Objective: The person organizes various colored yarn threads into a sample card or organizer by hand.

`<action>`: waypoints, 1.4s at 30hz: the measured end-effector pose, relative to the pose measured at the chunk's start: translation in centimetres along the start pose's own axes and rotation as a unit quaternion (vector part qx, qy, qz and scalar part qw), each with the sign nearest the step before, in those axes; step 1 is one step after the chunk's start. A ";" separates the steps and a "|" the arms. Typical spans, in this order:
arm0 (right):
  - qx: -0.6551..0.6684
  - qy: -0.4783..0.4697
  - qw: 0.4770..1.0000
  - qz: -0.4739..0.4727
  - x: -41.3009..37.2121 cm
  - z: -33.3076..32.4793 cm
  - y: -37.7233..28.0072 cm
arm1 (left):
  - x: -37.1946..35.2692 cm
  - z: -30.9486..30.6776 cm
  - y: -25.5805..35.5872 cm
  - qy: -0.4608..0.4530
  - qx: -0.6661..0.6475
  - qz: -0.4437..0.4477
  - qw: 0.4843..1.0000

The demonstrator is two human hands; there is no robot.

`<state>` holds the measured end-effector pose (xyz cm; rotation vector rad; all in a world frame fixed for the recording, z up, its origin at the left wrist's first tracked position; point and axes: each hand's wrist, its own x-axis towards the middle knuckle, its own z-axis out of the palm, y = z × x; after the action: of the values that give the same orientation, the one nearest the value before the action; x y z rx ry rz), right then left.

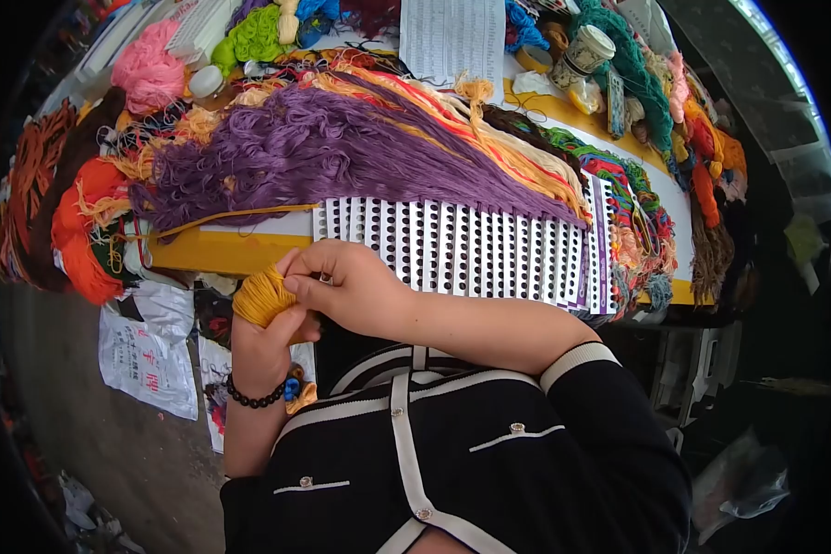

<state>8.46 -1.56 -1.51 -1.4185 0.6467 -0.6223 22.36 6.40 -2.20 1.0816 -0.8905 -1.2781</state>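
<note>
A bundle of golden-yellow thread (264, 297) is wound around the fingers of my left hand (272, 343), just off the table's front edge. The left fingers are mostly hidden by the yarn. My right hand (349, 279) reaches across from the right, its thumb and fingertips pinched together at the bundle's right side. Beyond the hands, a yellow strand (240, 216) lies along the table edge. Close by is a row of white punched cards (434, 249), overlapped by a long spread of purple thread (286, 148).
Orange (88, 231), pink (150, 66) and green skeins (254, 37) crowd the left and back. A printed sheet (451, 42), a patterned cup (589, 51) and teal yarn (632, 69) stand farther back. A white plastic bag (148, 351) hangs at the lower left.
</note>
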 end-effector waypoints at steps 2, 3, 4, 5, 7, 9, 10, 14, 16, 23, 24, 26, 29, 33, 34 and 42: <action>-0.041 0.009 0.998 -0.048 -0.1 -0.2 0.6 | -0.1 -0.2 0.1 -0.017 -0.020 -0.025 0.999; -0.083 0.021 0.992 -0.098 0.0 -0.4 0.7 | 0.0 0.0 0.0 0.013 0.012 -0.022 1.000; -0.082 0.020 0.992 -0.097 -0.1 -0.5 0.7 | 0.1 0.3 -0.2 0.043 0.044 -0.019 0.998; -0.074 0.022 0.993 -0.084 -0.3 -0.5 0.5 | 0.3 0.4 -0.5 0.043 0.043 -0.021 0.998; -0.065 0.022 0.995 -0.069 -0.4 -0.7 0.3 | 0.6 0.8 -1.3 0.090 -0.005 0.021 0.996; -0.110 0.050 0.987 -0.103 -0.3 -1.1 0.5 | 0.7 2.0 -1.1 0.127 -0.021 0.030 0.991; -0.071 0.045 0.993 -0.088 -0.2 -1.2 0.5 | 0.7 2.3 -1.0 0.163 -0.036 0.040 0.985; 0.205 -0.013 0.977 0.059 -0.4 -1.8 0.0 | 0.6 1.4 -0.6 0.074 -0.008 -0.017 0.997; 0.229 -0.016 0.970 0.083 -0.4 -1.9 0.0 | 0.7 1.3 -0.7 0.077 -0.029 -0.022 0.996; 0.240 -0.016 0.963 0.125 -0.3 -2.1 -0.3 | 0.8 1.6 -0.9 0.077 -0.051 -0.043 0.995; 0.229 -0.019 0.964 0.136 -0.3 -2.2 -0.3 | 0.8 1.4 -1.1 0.065 -0.042 -0.043 0.996; 0.227 -0.018 0.965 0.134 -0.2 -2.2 0.1 | 0.7 1.2 -1.5 0.062 -0.034 -0.045 0.996; 0.232 -0.011 0.964 0.132 -0.2 -2.1 0.4 | 0.8 1.5 -1.4 0.061 -0.055 -0.046 0.996; 0.260 -0.008 0.957 0.125 -0.2 -2.2 0.5 | 1.0 1.7 -1.5 0.074 -0.117 -0.036 0.990; 0.259 -0.009 0.958 0.125 -0.2 -2.1 0.5 | 1.0 1.7 -1.4 0.075 -0.118 -0.036 0.990; 0.179 0.015 0.979 0.094 -0.1 -1.5 1.9 | 0.4 1.5 -1.7 0.094 0.045 0.076 0.992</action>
<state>7.33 -2.44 -3.51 -1.0016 0.6476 -0.5766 20.45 5.84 -3.41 1.1616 -0.8759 -1.0000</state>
